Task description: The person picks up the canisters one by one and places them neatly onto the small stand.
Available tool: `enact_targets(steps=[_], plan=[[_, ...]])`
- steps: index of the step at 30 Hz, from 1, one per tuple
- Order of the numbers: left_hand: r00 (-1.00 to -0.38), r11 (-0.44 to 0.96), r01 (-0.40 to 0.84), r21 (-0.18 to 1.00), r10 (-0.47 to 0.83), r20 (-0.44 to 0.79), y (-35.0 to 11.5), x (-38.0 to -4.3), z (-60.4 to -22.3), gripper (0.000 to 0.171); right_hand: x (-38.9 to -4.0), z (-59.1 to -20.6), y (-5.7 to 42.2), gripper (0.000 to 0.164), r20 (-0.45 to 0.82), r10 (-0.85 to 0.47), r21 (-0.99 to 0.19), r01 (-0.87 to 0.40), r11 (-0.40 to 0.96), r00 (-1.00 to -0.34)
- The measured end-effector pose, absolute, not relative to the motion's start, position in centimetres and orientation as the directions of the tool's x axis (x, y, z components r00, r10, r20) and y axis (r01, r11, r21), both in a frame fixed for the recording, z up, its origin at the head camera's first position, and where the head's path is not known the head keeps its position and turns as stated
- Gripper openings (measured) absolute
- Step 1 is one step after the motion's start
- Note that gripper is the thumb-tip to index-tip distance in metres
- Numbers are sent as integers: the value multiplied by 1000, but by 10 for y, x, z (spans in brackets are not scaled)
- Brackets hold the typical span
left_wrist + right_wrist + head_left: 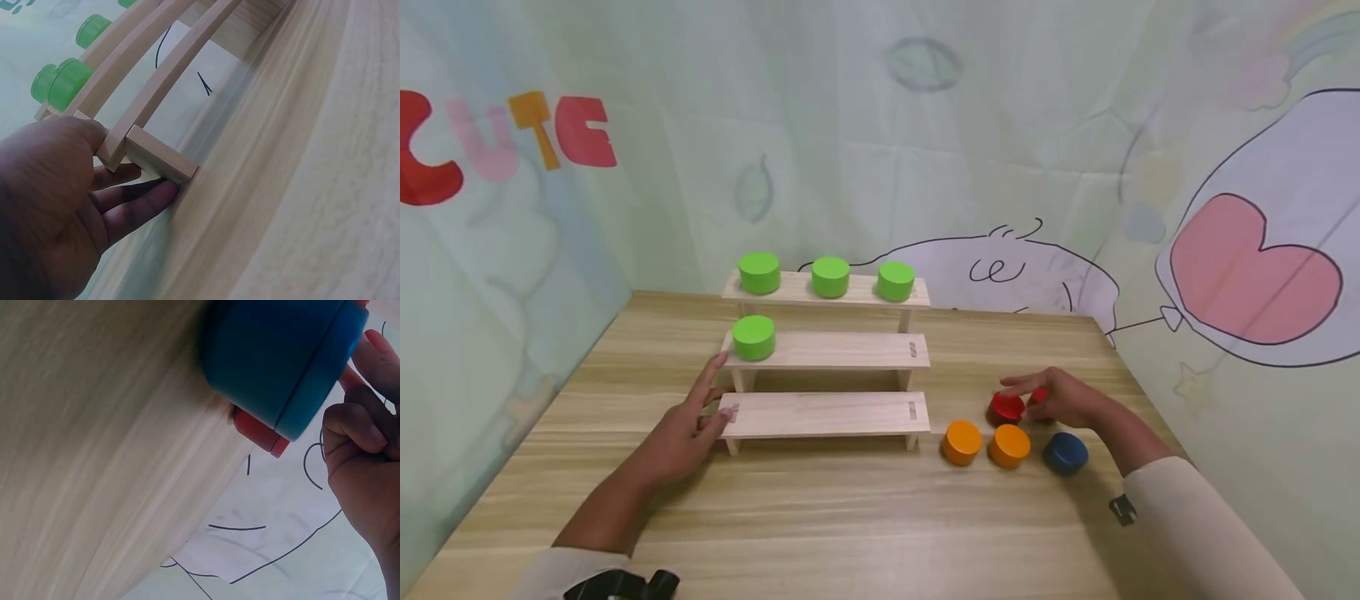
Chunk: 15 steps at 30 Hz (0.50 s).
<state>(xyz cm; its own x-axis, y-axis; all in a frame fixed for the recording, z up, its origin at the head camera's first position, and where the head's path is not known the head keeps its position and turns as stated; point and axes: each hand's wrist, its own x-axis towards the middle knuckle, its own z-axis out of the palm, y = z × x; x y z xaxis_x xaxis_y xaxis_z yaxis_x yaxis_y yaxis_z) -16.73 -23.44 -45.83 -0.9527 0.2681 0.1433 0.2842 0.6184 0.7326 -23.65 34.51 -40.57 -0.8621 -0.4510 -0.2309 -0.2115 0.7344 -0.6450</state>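
Observation:
A three-tier wooden shelf (827,417) stands on the table. Three green cylinders (831,277) sit along its top tier, and one green cylinder (753,337) is at the left end of the middle tier. My left hand (679,437) rests against the shelf's left end, thumb on the lowest tier; the left wrist view shows fingertips touching its leg (164,156). At the right, my right hand (1063,398) has finger and thumb around a red cylinder (1006,409). A second red cylinder (1038,396) is mostly hidden behind that hand.
Two orange cylinders (962,442) stand right of the shelf, in front of the red ones. A blue cylinder (1066,454) is beside them, just below my right wrist, and fills the top of the right wrist view. A printed curtain (850,167) hangs behind the table.

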Motion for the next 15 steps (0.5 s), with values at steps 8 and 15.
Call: enact_targets(steps=[8,15], plan=[[-959,632,260,730,258,118,-234,-166,-456,77,-236,-410,348,52,-222,-485,-664,-233,711,-846],[-961,642,255,723,252,115,-232,-166,-453,77,-236,-413,349,54,-213,-476,-669,-227,707,-853]])
